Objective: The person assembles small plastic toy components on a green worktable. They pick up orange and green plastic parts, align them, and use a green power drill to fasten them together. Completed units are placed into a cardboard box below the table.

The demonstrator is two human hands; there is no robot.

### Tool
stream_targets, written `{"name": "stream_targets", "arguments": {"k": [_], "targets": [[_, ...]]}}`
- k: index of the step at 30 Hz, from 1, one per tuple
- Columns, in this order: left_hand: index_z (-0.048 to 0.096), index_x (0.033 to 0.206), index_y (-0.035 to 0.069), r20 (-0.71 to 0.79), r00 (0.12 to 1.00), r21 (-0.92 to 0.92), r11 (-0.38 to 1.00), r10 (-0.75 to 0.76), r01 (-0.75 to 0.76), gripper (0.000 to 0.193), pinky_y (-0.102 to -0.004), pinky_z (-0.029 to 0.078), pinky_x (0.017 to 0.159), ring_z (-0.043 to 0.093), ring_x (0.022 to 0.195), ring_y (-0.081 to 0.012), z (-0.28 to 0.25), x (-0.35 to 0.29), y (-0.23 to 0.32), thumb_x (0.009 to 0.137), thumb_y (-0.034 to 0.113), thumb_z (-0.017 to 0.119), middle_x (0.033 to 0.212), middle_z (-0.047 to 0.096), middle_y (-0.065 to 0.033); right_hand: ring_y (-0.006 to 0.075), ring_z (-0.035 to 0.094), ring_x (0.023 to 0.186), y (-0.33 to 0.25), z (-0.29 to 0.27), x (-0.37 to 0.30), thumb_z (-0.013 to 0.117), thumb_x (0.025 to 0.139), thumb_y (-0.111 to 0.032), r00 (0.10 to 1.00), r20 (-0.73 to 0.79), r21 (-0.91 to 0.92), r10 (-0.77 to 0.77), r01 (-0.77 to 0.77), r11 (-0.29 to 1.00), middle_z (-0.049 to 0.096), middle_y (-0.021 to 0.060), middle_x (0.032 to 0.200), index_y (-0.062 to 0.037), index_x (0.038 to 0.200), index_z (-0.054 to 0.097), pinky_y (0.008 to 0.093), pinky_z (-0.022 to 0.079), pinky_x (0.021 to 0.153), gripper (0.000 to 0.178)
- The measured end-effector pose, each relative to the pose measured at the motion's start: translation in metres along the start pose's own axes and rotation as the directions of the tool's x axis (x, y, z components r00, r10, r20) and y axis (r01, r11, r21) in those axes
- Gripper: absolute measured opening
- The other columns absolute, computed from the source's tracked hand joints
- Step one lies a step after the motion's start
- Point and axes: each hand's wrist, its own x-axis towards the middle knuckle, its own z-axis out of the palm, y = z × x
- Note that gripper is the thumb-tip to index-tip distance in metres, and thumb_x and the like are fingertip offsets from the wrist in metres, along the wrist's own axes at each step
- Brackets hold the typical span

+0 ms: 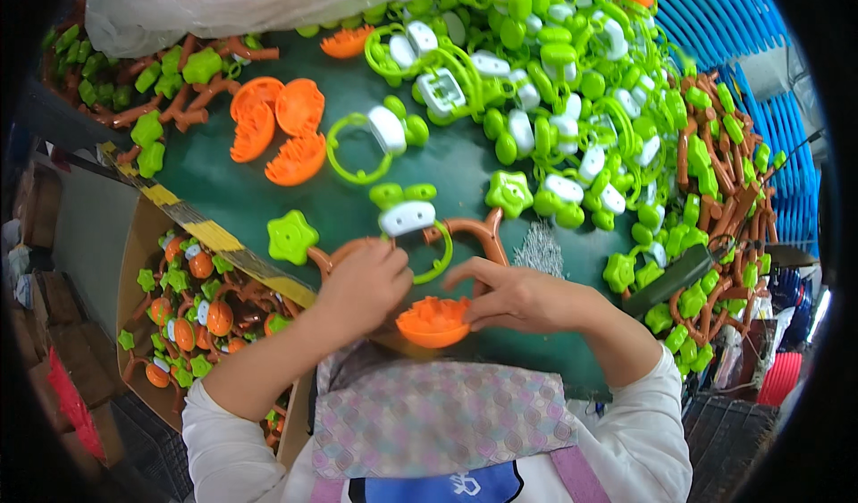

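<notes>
Near the table's front edge, my left hand (368,281) is closed over the brown branch-shaped plastic piece (338,260), which has a green star-shaped end (292,238). Its fingers hide where the branch meets the green ring (444,257) with the white two-holed block (407,219). My right hand (523,299) has its fingertips at the right rim of an orange toothed half shell (433,322), cup side down, and seems to pinch it. Beyond that hand, a second brown branch (483,228) ends in a green star (509,193).
Loose orange shells (295,159) and another green ring (357,177) lie farther back. A heap of green-and-white rings (554,83) fills the right rear. Small metal screws (539,251) are piled beside my right hand. Assembled pieces fill a carton (143,235) at left.
</notes>
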Motion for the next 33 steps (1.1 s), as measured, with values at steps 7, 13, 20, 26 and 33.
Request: {"name": "stream_targets", "arguments": {"k": [7, 13, 20, 26, 33], "targets": [[0.062, 0.092, 0.002, -0.042, 0.997, -0.257, 0.965, -0.067, 0.054, 0.015, -0.0397, 0.049, 0.081, 0.055, 0.094, -0.0298, -0.023, 0.006, 0.004, 0.078, 0.006, 0.064, 0.099, 0.057, -0.0106, 0.0253, 0.066, 0.089, 0.029, 0.029, 0.021, 0.070, 0.079, -0.009, 0.979, -0.144, -0.529, -0.145, 0.048, 0.847, 0.061, 0.0079, 0.123, -0.0056, 0.090, 0.068, 0.0387, 0.056, 0.071, 0.012], [0.057, 0.122, 0.002, 0.449, 0.662, -0.777, 0.104, -0.600, 0.621, 0.029, -0.0334, 0.055, 0.079, 0.067, 0.083, -0.0197, -0.024, -0.019, 0.071, 0.101, 0.022, 0.064, 0.116, 0.063, -0.0115, 0.0245, 0.065, 0.089, 0.032, 0.027, 0.028, 0.067, 0.078, -0.012, 0.933, -0.227, -0.584, -0.281, 0.100, 0.806, 0.059, 0.0069, 0.110, -0.0061, 0.094, 0.065, 0.0389, 0.055, 0.073, 0.017], [0.036, 0.148, 0.007, 0.388, 0.606, -0.776, -0.601, -0.694, -0.191, 0.049, -0.0445, 0.050, 0.104, 0.056, 0.127, -0.0254, 0.021, -0.001, 0.069, 0.105, 0.026, 0.050, 0.140, 0.053, -0.0112, 0.0274, 0.066, 0.096, 0.014, 0.033, 0.028, 0.071, 0.078, -0.009, 0.924, -0.222, -0.446, -0.312, 0.189, 0.875, 0.060, 0.0096, 0.129, -0.0063, 0.103, 0.062, 0.0441, 0.053, 0.086, 0.026], [0.031, 0.151, 0.006, 0.283, 0.577, -0.827, -0.499, -0.766, -0.257, 0.059, -0.0509, 0.048, 0.108, 0.053, 0.133, -0.0343, 0.023, 0.003, 0.061, 0.093, 0.007, 0.043, 0.147, 0.046, -0.0166, 0.0250, 0.063, 0.080, 0.046, 0.008, 0.035, 0.070, 0.084, -0.011, 0.889, -0.440, -0.625, -0.126, -0.203, 0.754, 0.064, 0.0028, 0.084, -0.0080, 0.114, 0.064, 0.0379, 0.046, 0.078, 0.030], [0.026, 0.152, 0.010, 0.144, 0.483, -0.893, -0.324, -0.863, -0.312, 0.059, -0.0538, 0.048, 0.108, 0.051, 0.133, -0.0328, 0.028, 0.003, 0.056, 0.096, 0.006, 0.042, 0.148, 0.045, -0.0157, 0.0233, 0.060, 0.083, 0.033, 0.014, 0.057, 0.072, 0.084, -0.019, 0.824, -0.506, -0.681, -0.254, -0.200, 0.704, 0.060, 0.0041, 0.086, -0.0090, 0.113, 0.064, 0.0400, 0.045, 0.076, 0.032]]}}
